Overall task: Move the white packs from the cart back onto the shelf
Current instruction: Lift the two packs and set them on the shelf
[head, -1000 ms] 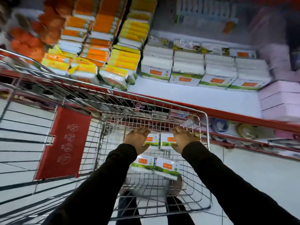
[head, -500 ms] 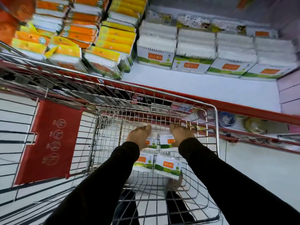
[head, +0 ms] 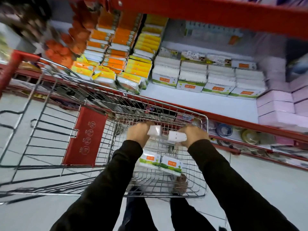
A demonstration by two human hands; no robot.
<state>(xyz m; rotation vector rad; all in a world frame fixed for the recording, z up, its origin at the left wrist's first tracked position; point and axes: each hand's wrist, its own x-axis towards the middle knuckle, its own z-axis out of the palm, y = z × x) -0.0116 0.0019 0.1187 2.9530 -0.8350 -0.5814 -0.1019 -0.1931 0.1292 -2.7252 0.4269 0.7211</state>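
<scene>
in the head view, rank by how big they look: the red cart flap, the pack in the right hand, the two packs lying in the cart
1. red flap, by far the largest.
2. The two lying packs, alike in size.
3. The pack in the right hand looks smallest, but it is tilted and partly covered, so this is unsure.

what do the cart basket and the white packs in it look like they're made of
Cart basket: metal wire, probably plated steel, since the thin grid rods look silvery and glossy. White packs lying in it: likely soft contents in a thin printed plastic wrap, judging by the slight sheen and the green and orange label; the wrap material is uncertain.
</scene>
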